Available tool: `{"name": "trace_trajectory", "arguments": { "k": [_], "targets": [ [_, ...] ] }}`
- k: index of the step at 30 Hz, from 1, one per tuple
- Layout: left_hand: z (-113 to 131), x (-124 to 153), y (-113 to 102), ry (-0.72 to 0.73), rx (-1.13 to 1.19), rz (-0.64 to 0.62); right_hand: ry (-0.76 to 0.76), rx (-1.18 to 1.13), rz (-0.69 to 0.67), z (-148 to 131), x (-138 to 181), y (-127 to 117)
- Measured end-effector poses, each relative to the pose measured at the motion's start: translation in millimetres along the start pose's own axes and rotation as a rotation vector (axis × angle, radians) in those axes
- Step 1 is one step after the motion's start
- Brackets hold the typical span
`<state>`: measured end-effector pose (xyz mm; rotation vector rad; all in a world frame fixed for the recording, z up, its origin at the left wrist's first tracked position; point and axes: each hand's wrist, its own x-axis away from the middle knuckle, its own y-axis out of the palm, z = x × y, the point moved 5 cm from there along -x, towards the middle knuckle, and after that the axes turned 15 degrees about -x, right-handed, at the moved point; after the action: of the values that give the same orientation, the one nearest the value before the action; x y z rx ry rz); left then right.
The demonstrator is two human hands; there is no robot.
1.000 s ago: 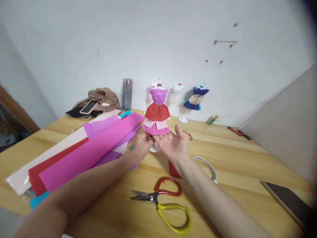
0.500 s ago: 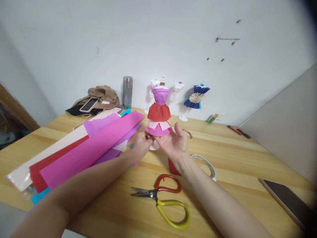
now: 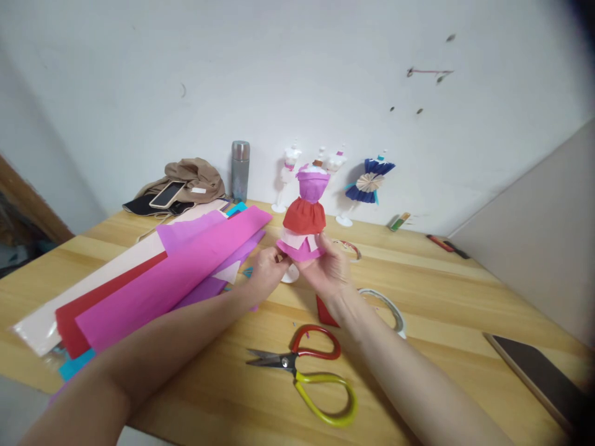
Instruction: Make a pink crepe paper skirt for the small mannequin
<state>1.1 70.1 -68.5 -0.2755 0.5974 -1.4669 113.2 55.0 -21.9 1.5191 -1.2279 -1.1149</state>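
A small dress-form mannequin (image 3: 320, 160) wears a layered paper dress (image 3: 304, 215) with a purple top, a red tier, a pale pink tier and a magenta hem. It leans to the right above its white round base (image 3: 290, 274). My left hand (image 3: 268, 271) is closed in a pinch at the hem's left edge, with its fingertips partly hidden. My right hand (image 3: 329, 267) cups the skirt from below on the right, its thumb against the pale pink tier and its fingers underneath out of sight. Scissors (image 3: 286, 362) with red and yellow handles lie closer to me.
Coloured paper sheets (image 3: 171, 266) cover the table's left. Behind stand a grey flask (image 3: 240, 172), white mannequins and one in a blue dress (image 3: 369, 183). Tape rolls (image 3: 393, 313) and a red item (image 3: 326, 311) lie by my right arm. A tablet-like device (image 3: 534, 371) is far right.
The mannequin has tipped to the right, uncovering the white mannequin behind its left side. My right thumb has come down from standing raised onto the skirt. My left hand stays at the hem.
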Motion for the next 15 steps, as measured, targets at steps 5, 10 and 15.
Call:
{"name": "trace_trajectory", "arguments": {
  "k": [5, 10, 15],
  "targets": [
    [0.7, 1.8, -0.8, 0.020, 0.000, -0.015, -0.011, 0.031, -0.024, 2.1, 0.2, -0.8],
    [-0.4, 1.6, 0.0, 0.030, 0.012, -0.007, -0.038, 0.018, 0.015, 4.2, 2.8, 1.4],
    [-3.6, -2.1, 2.7, 0.034, 0.026, -0.008, 0.010, -0.027, 0.043, 8.1, 5.1, 0.2]
  ]
}}
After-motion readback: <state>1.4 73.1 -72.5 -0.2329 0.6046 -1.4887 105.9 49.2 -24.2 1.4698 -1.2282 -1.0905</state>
